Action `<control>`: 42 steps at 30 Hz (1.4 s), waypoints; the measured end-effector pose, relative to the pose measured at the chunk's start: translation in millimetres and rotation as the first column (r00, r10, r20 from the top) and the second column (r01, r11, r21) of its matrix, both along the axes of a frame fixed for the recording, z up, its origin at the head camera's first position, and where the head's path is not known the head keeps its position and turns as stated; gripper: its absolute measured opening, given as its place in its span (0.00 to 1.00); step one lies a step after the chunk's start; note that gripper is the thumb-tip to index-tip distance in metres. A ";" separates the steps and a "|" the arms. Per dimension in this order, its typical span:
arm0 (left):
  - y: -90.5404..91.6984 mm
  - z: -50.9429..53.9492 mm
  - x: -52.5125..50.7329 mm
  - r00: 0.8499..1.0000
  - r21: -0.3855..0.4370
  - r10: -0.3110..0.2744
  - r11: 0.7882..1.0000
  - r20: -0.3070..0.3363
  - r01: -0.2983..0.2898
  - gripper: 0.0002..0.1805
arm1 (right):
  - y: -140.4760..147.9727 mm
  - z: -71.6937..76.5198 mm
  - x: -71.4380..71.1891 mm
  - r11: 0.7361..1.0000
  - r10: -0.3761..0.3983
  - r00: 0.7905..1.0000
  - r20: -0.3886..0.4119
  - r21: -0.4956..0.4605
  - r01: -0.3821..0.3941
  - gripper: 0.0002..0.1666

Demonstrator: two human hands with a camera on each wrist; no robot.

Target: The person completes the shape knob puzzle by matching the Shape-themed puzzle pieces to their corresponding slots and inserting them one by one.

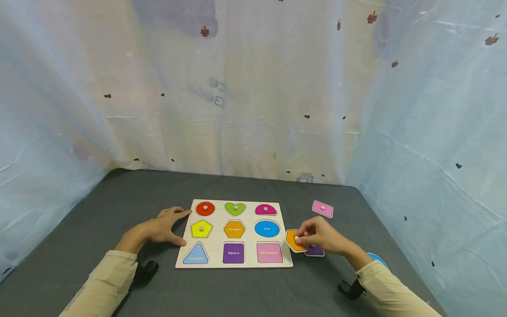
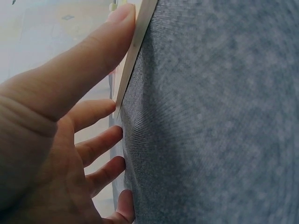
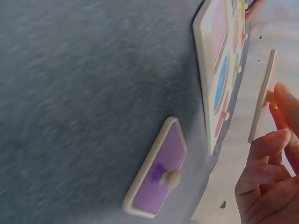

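A pale wooden puzzle board point(image 1: 214, 246) lies on the dark cloth. My left hand point(image 1: 163, 227) touches its left edge with thumb and forefinger spread; in the left wrist view the thumb of that hand point(image 2: 60, 107) lies against the board's side point(image 2: 133, 51). At the board's right side, my right hand point(image 1: 322, 235) pinches the knob of an orange hexagon piece point(image 1: 292, 245). The right wrist view shows the piece point(image 3: 262, 100) edge-on, raised above the cloth in the fingers of the right hand point(image 3: 271, 172). A purple piece point(image 1: 315, 251) lies partly behind the hexagon.
A pink piece point(image 1: 325, 211) lies right of the board, and a blue piece point(image 1: 378, 259) is partly hidden by the right forearm. Red, green, magenta and yellow knobbed pieces sit in the board. Patterned curtains point(image 1: 253, 110) hang behind and beside the table.
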State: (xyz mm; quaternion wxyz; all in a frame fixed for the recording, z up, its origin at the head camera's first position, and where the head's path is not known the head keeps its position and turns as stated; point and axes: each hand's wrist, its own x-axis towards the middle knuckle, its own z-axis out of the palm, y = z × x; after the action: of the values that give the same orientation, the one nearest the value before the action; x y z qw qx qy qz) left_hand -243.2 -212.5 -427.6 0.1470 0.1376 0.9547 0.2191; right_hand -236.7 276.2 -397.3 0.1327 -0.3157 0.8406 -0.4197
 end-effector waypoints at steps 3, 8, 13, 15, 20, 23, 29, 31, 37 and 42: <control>1.0 0.0 0.1 1.000 0.003 -0.004 1.000 0.002 0.004 0.60 | -7.9 0.5 -2.8 1.000 -0.016 1.000 0.011 0.013 0.016 0.06; 3.1 -1.1 -0.2 1.000 0.010 -0.014 1.000 -0.001 0.014 0.59 | -20.7 2.0 -7.9 0.999 -0.026 1.000 -0.003 0.023 0.026 0.07; 2.7 -3.6 -0.9 1.000 0.010 -0.019 1.000 -0.002 0.019 0.59 | -33.3 2.2 -12.8 1.000 -0.017 1.000 -0.018 0.016 0.017 0.07; 2.1 -3.6 -1.1 1.000 0.010 -0.012 1.000 0.002 0.012 0.60 | -38.5 1.7 -15.4 0.999 -0.027 0.999 -0.019 0.020 0.028 0.07; 1.2 -3.5 -3.1 1.000 0.010 -0.006 1.000 0.005 0.006 0.60 | -50.2 1.5 -21.7 0.999 -0.048 0.999 -0.008 0.014 0.048 0.07; 0.9 -3.4 -4.9 1.000 0.007 -0.012 1.000 -0.008 0.012 0.60 | -57.4 3.2 -24.9 0.999 -0.054 0.998 -0.011 -0.003 0.054 0.06; -1.0 -3.7 -5.0 1.000 0.012 -0.003 1.000 -0.015 0.003 0.60 | -72.0 1.9 -32.8 0.998 -0.061 0.998 -0.034 0.001 0.061 0.07; -1.7 -5.0 -4.5 1.000 0.015 0.000 1.000 -0.008 0.000 0.60 | -76.0 -0.6 -34.8 0.998 -0.060 0.997 -0.043 0.012 0.061 0.07; -2.3 -7.2 -3.6 1.000 0.019 -0.005 1.000 -0.008 0.005 0.60 | -86.6 -5.5 -35.0 0.999 -0.054 0.998 -0.040 0.002 0.054 0.07; -2.6 -7.0 -2.6 1.000 0.020 -0.003 1.000 -0.006 0.003 0.60 | -95.5 -7.1 -36.1 0.998 -0.054 0.998 -0.034 0.009 0.055 0.07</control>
State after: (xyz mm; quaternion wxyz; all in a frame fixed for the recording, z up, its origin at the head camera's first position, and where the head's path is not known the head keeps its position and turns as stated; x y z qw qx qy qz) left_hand -245.8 -215.0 -434.6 0.1433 0.1411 0.9526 0.2281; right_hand -272.8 180.7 -404.3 0.1085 -0.2991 0.8531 -0.4136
